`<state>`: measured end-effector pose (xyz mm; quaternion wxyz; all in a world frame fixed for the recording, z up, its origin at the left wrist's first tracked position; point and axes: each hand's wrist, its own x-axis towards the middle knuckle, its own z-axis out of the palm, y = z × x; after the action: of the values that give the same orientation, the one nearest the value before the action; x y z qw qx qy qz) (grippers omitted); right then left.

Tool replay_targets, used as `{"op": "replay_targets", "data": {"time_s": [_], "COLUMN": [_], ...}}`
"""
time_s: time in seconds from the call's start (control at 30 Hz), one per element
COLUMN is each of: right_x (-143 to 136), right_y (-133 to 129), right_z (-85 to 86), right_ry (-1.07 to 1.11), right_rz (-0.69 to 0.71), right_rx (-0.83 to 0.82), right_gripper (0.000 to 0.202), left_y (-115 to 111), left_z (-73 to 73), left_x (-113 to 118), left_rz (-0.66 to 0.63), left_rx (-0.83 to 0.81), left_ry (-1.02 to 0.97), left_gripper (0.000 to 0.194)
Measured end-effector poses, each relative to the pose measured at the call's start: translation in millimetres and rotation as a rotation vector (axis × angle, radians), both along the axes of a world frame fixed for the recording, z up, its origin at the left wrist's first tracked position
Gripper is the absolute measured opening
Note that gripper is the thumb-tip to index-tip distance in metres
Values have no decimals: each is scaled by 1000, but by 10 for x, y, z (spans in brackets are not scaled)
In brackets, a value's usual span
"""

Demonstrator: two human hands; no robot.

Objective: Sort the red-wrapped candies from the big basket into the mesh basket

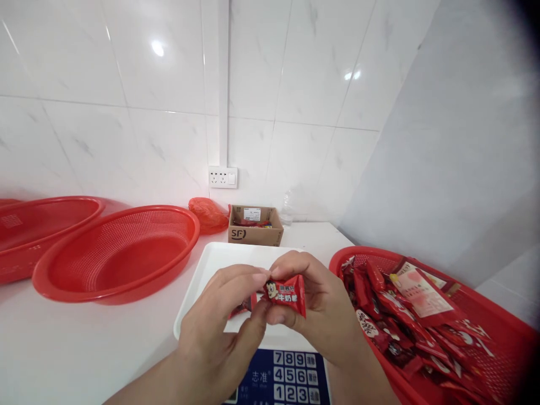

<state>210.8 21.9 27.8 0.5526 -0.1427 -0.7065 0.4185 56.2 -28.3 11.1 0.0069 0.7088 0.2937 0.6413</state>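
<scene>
Over the white pan [206, 275] of a digital scale, my left hand [223, 320] and my right hand [327, 304] meet around a small red wrapped candy [287, 296]. The fingertips of both pinch it, and its printed front with a cartoon face and Chinese characters is turned toward me. Behind my left fingers shows part of another red-and-dark wrapper [241, 307]; whether it is held or lies on the pan I cannot tell. Below my hands is the scale's blue keypad [291, 374], partly covered by my left hand and wrist.
On the right, a red basket [502, 320] holds many red-wrapped snacks [396, 320]. A red perforated basket [126, 253] stands left, with another red basket [46, 225] beyond. At the wall are a red plastic bag [207, 215], a cardboard box [255, 235] and a wall socket [223, 178].
</scene>
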Motion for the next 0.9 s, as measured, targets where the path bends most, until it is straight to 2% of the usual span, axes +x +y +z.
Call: {"op": "replay_targets", "data": {"time_s": [0.17, 0.27, 0.37, 0.43, 0.5, 0.57, 0.67, 0.77, 0.9], "right_x": [19, 93, 245, 340, 394, 400, 368, 364, 417], "right_y": [4, 44, 138, 214, 279, 321, 340, 315, 254], "right_z": [5, 34, 57, 46, 18, -14, -31, 2, 75], "right_ry": [-62, -164, -422, -664, -836, -909, -922, -857, -706], "right_rz": [-74, -184, -338, -435, -483, -499, -543, -586, -633], "right_rx": [65, 7, -51, -9, 29, 28, 8, 20, 56], "right_gripper": [29, 26, 18, 18, 24, 28, 33, 38, 38], "left_y": [17, 27, 28, 33, 49, 78, 142, 230, 377], "left_z": [-12, -20, 8, 47, 87, 111, 109, 58, -125], "left_x": [12, -4, -57, -98, -126, -135, -129, -134, -227], "left_rz": [22, 66, 96, 82, 64, 68, 147, 220, 196], "left_rx": [-12, -76, -182, -209, -212, -224, -321, -495, -679], "left_ry": [4, -15, -121, -198, -238, -228, -82, 213, 648], "left_gripper": [59, 55, 49, 42, 35, 32, 29, 32, 52]}}
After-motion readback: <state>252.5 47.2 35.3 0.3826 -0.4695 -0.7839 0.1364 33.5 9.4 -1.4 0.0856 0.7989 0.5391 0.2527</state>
